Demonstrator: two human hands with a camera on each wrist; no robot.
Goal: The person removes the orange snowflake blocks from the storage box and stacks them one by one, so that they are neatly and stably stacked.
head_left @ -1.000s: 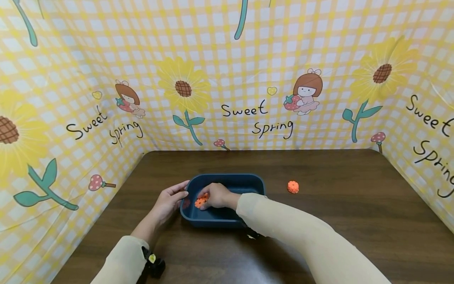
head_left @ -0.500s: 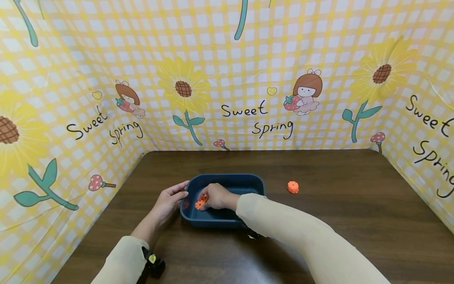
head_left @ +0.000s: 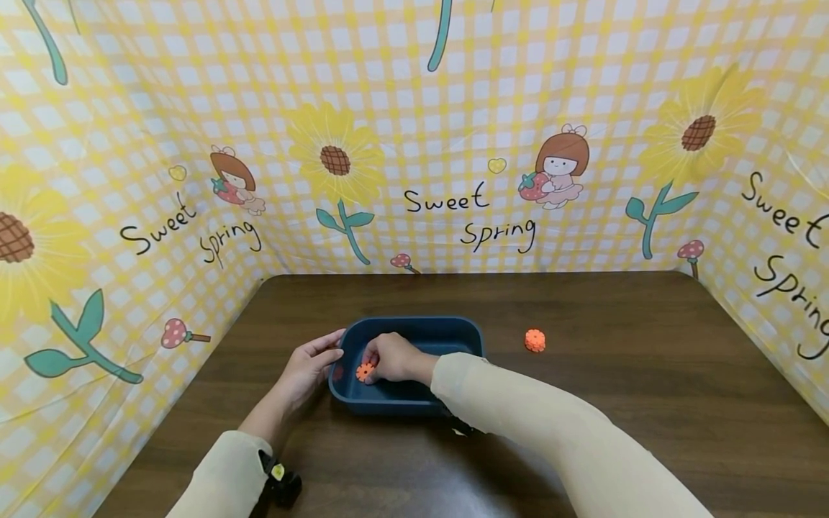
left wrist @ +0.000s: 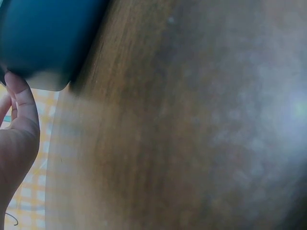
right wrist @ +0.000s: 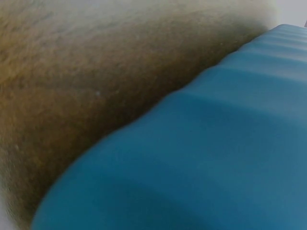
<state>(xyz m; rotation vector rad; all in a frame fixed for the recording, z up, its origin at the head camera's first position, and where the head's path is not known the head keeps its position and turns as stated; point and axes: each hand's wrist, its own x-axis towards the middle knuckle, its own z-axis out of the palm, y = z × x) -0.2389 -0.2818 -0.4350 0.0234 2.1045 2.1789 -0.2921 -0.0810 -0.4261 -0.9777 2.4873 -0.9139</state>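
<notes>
A deep blue rectangular box [head_left: 421, 409] with rounded corners stands on the brown table. My right hand [head_left: 395, 357] reaches inside it, thumb and fingers pinching an orange flower-shaped disc [head_left: 365, 372] near the box's left end. Part of the disc is covered by the fingers, so I cannot tell whether more are behind it. At the left end, my left hand [head_left: 304, 370] touches the outer wall with extended fingers and thumb. The left wrist view shows that thumb [left wrist: 21, 93] against the box [left wrist: 48, 38]. Only the outer wall of the box [right wrist: 206, 158] fills the right wrist view.
To the right of the box, a small stack of orange flower-shaped discs [head_left: 535, 340] sits on the table [head_left: 622, 360]. A yellow checked cloth [head_left: 414, 144] hangs around the table's back and sides. A black wrist camera [head_left: 283, 485] is strapped on the left sleeve.
More orange showed beneath my right fingers before; now a single disc face is visible there. The right fingers have shifted slightly. The left hand, box and stack stay put.
</notes>
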